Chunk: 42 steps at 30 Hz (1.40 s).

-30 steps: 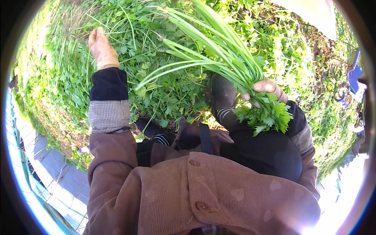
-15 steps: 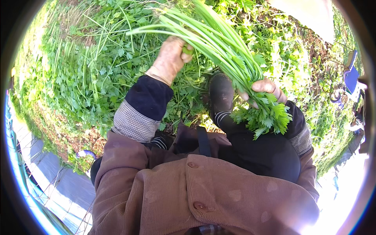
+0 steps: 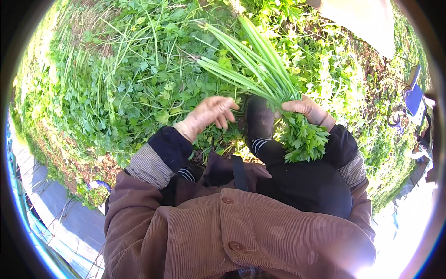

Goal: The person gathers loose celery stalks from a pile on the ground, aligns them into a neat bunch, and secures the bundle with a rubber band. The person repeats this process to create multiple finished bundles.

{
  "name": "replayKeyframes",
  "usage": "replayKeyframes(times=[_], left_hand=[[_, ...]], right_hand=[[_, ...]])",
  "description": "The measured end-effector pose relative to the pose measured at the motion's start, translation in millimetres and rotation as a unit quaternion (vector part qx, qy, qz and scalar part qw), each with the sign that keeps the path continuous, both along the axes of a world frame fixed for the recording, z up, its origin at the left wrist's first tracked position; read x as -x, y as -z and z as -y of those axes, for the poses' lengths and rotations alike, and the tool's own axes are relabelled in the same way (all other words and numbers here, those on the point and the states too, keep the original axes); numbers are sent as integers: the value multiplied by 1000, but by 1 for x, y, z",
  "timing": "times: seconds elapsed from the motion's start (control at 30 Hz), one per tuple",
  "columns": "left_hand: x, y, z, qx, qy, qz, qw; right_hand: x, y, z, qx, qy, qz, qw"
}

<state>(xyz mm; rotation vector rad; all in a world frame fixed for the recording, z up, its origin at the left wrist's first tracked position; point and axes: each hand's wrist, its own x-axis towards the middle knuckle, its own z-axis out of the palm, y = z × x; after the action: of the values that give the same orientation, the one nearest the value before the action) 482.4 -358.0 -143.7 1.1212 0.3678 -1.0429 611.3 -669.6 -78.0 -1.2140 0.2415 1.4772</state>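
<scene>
A bunch of celery (image 3: 262, 65) with long thin green stalks is gripped near its leafy end by my right hand (image 3: 306, 110), above my dark boot and knee. The root ends fan out up and to the left, with small roots at the tips. Leaves hang below my fingers over my knee. My left hand (image 3: 210, 116) is off the bunch, to its left, with fingers loosely apart and nothing seen in them. Beneath it lie cut or trampled green leaves and stems (image 3: 134, 88).
My dark boot (image 3: 259, 116) is planted at the centre. A pale sheet (image 3: 357, 21) lies at the upper right, and a blue object (image 3: 413, 97) stands at the right edge. Grey sheeting (image 3: 60, 209) with thin wires borders the lower left.
My left hand has come away from the stalks, dropping down and opening. The celery in my right hand has shifted slightly left, its stalks now spread apart.
</scene>
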Motion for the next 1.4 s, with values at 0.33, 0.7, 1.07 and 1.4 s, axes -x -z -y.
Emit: replayKeyframes(times=[0.33, 0.7, 1.07, 1.4], left_hand=[[-94, 1, 66, 306, -463, 2, 832], [-128, -47, 59, 292, -449, 109, 837], [-168, -42, -106, 214, -447, 229, 838], [-162, -110, -206, -379, -433, 251, 778]], right_hand=[[23, -18, -22, 14, -93, 105, 990], [-50, -41, -64, -63, 115, 292, 948], [-62, -2, -118, -42, -199, -78, 976], [-55, 47, -94, 176, -162, -132, 962]])
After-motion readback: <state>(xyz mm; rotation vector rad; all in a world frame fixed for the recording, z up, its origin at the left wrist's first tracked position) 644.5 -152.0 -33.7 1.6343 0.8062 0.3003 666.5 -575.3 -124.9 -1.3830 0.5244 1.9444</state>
